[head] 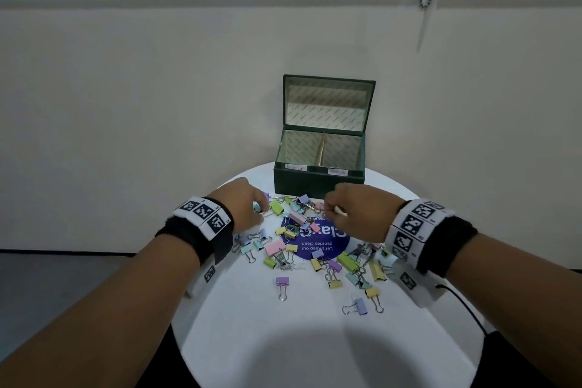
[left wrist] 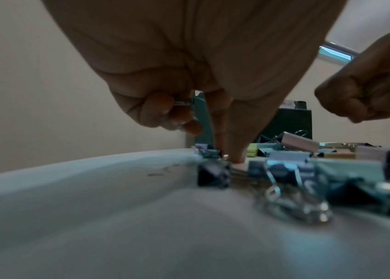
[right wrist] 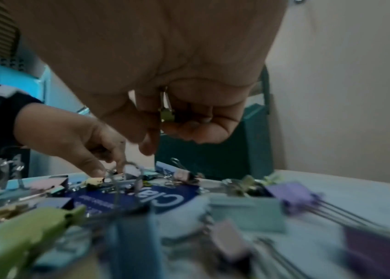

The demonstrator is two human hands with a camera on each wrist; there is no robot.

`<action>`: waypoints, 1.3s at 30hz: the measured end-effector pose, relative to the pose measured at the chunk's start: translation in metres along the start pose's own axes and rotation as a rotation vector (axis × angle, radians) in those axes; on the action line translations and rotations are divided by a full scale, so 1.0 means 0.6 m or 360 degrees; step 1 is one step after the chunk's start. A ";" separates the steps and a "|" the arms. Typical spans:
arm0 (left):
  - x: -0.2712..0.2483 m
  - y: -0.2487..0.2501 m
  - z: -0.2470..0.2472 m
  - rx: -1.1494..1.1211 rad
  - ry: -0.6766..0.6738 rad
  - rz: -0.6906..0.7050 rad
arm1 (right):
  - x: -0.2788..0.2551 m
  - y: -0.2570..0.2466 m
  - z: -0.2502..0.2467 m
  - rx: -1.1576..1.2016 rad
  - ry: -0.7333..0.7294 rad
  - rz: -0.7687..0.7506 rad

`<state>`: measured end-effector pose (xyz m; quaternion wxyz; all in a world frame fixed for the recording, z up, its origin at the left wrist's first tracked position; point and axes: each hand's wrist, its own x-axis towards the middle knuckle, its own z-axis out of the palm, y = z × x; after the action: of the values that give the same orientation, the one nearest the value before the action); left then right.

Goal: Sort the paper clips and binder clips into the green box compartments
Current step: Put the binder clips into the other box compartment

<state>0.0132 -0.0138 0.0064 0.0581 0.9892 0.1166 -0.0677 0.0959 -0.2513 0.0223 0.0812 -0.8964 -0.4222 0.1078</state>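
The green box [head: 318,181] stands open at the table's back, with two labelled compartments split by a divider. Pastel binder clips [head: 302,249] lie scattered in front of it. My left hand [head: 263,209] reaches into the pile's left edge. In the left wrist view its thumb and forefinger [left wrist: 235,149] touch down among the clips, while the curled outer fingers hold a silvery metal clip [left wrist: 183,103]. My right hand [head: 329,206] hovers over the pile's back. Its curled fingers grip a yellow-green binder clip [right wrist: 167,113], and its forefinger [right wrist: 148,145] points down.
The round white table [head: 283,340] carries a blue round sticker [head: 327,246] under the pile. A beige wall rises close behind the box. A black cable [head: 466,309] runs from my right wrist. The table's edge curves near my left hand.
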 end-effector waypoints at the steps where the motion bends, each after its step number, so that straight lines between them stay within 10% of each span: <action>1: 0.000 0.002 -0.001 -0.0012 0.0011 0.0011 | 0.012 -0.012 0.004 -0.0106 -0.0019 -0.0016; 21: -0.011 -0.018 -0.005 0.0074 -0.0079 -0.0155 | 0.052 -0.021 0.018 -0.0220 -0.0354 0.0127; 33: -0.011 -0.008 -0.003 0.0021 -0.0028 -0.0016 | 0.093 -0.026 -0.078 0.0294 0.0218 0.0070; 39: -0.014 -0.009 -0.007 -0.0064 0.0035 0.0027 | 0.113 -0.026 -0.091 0.0836 0.0085 0.0145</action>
<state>0.0046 -0.0098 0.0113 0.0772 0.9894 0.1102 -0.0539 0.1406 -0.1916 0.0699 0.3172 -0.8652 -0.3368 0.1936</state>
